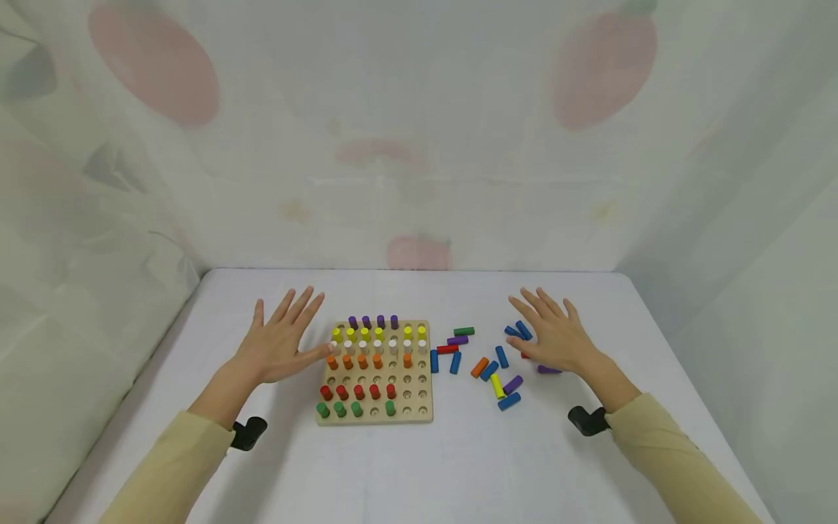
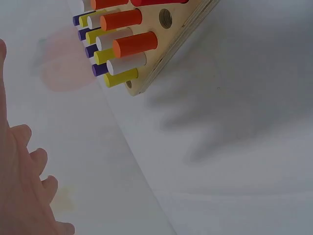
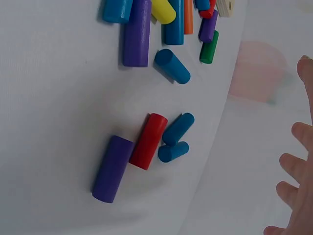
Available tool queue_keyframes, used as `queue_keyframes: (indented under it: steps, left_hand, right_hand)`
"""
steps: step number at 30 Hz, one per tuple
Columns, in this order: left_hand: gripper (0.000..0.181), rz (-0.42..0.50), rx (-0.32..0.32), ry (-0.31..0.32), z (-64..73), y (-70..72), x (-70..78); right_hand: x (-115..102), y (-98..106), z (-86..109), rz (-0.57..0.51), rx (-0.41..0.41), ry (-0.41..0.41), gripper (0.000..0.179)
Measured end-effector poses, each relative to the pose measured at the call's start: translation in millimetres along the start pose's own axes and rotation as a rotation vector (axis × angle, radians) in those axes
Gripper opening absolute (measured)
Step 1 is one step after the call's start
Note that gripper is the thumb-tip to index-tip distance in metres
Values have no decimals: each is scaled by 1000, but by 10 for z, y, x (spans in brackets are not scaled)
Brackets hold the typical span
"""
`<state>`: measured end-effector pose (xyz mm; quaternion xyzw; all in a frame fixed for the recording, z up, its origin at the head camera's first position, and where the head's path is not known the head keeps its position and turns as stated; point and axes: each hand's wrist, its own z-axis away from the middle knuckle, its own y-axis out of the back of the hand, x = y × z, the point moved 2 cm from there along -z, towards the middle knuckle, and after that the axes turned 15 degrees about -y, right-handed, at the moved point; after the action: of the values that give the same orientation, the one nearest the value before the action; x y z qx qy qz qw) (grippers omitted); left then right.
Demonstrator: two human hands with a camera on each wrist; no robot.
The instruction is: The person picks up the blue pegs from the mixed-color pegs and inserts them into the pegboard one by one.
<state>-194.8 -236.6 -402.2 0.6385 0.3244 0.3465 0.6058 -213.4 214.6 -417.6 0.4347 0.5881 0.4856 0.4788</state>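
Note:
A wooden pegboard (image 1: 412, 378) lies on the white table, with rows of purple, yellow, white, orange, red and green pegs standing in its holes. Some holes on its right side and one whole row show bare. My left hand (image 1: 275, 348) hovers at the board's left edge, fingers spread, its thumb overlapping a white peg in the head view. Over the loose pegs at the right, my right hand (image 1: 556, 338) is spread too, holding nothing. Beneath it in the right wrist view lie a red peg (image 3: 149, 141), a purple peg (image 3: 112, 169) and two blue ones.
Loose pegs in several colours lie right of the board, among them a yellow peg (image 1: 497, 386), an orange peg (image 1: 480, 367) and a green peg (image 1: 464, 331). A patterned white curtain (image 1: 419, 196) hangs behind the table's back edge. Black wrist mounts (image 1: 249, 434) sit at both cuffs.

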Motion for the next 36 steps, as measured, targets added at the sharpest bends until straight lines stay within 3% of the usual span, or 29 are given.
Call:
queue_keyframes:
  steps: [15, 25, 36]
  left_hand:
    - [89, 104, 134, -4, 262, -97, -3]
    - [90, 135, 190, -14, 402, -224, 14]
    - [91, 171, 194, -17, 528, -390, 85]
  right_hand:
    - [-169, -164, 32, -70, 34, 76, 68]
    - [-257, -286, 69, -80, 68, 120, 67]
    - [-393, -388, 81, -109, 31, 97, 63]
